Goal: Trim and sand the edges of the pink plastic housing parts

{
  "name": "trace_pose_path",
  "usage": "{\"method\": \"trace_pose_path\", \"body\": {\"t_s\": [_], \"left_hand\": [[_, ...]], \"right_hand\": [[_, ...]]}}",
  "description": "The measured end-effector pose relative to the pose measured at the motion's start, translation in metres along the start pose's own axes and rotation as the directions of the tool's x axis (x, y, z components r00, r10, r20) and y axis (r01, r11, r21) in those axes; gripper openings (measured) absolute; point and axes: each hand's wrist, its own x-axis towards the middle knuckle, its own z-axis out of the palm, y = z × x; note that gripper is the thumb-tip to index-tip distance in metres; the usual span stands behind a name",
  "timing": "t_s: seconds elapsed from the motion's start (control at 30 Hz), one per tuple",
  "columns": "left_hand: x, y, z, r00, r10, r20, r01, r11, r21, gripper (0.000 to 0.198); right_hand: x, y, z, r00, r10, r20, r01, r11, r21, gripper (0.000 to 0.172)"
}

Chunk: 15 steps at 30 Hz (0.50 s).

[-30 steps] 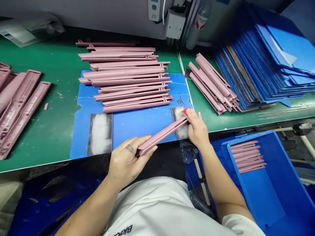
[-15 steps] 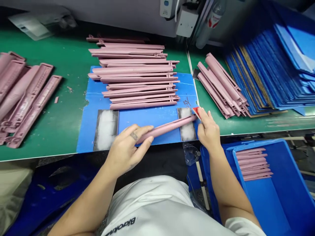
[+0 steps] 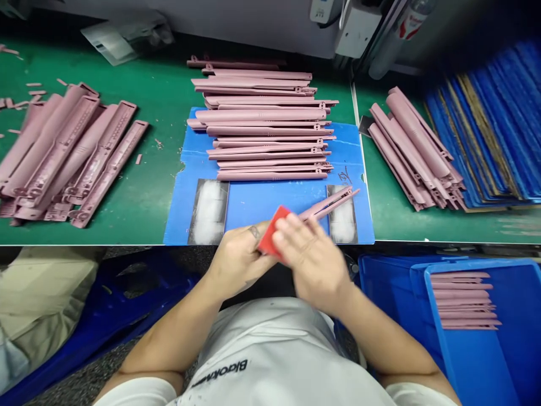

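Note:
My left hand grips the near end of a long pink plastic part, which points up and to the right over the blue sheet. My right hand, blurred by motion, holds a small red tool against the part close to my left hand. Behind them, a stack of several pink parts lies across the blue sheet and the green table.
More pink parts lie in a pile at the left and another at the right. A stack of blue sheets sits at the far right. A blue bin at lower right holds several pink parts.
My right hand slid with the red tool from the part's far end down to its near end beside my left hand. The camera view shifted left.

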Motion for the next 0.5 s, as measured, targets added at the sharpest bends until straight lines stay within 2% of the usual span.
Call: {"method": "trace_pose_path", "body": {"t_s": [0.07, 0.13, 0.2, 0.27, 0.33, 0.37, 0.43, 0.5], "left_hand": [[-0.001, 0.000, 0.000, 1.000, 0.008, -0.015, -0.008, 0.999, 0.034, 0.029], [-0.001, 0.002, 0.000, 0.999, 0.045, -0.028, -0.043, 0.997, 0.071, 0.031], [0.000, 0.005, -0.001, 0.994, 0.105, -0.030, -0.101, 0.990, 0.095, 0.028], [0.001, 0.008, -0.002, 0.987, 0.158, -0.014, -0.156, 0.982, 0.104, 0.024], [0.000, 0.009, -0.004, 0.988, 0.157, -0.002, -0.156, 0.981, 0.116, 0.024], [-0.001, 0.008, -0.004, 0.992, 0.124, 0.002, -0.123, 0.985, 0.120, 0.026], [-0.005, 0.003, -0.006, 0.999, 0.033, 0.001, -0.033, 0.993, 0.117, 0.031], [-0.008, -0.005, -0.008, 0.998, -0.046, 0.048, 0.039, 0.992, 0.122, 0.032]], "right_hand": [[-0.004, 0.028, -0.007, 0.988, 0.151, -0.010, -0.151, 0.985, -0.084, 0.078], [-0.011, 0.049, -0.013, 0.953, 0.300, -0.044, -0.303, 0.938, -0.166, 0.075], [-0.018, 0.046, -0.014, 0.951, 0.308, 0.016, -0.302, 0.939, -0.163, 0.074], [-0.023, 0.030, -0.010, 0.964, 0.238, 0.119, -0.225, 0.968, -0.110, 0.073], [-0.024, 0.027, -0.008, 0.962, 0.218, 0.162, -0.205, 0.975, -0.089, 0.073], [-0.023, 0.036, -0.009, 0.958, 0.246, 0.147, -0.233, 0.967, -0.104, 0.073], [-0.023, 0.071, -0.018, 0.928, 0.362, 0.090, -0.346, 0.926, -0.153, 0.075], [-0.025, 0.112, -0.030, 0.859, 0.507, 0.067, -0.488, 0.852, -0.191, 0.075]]}}
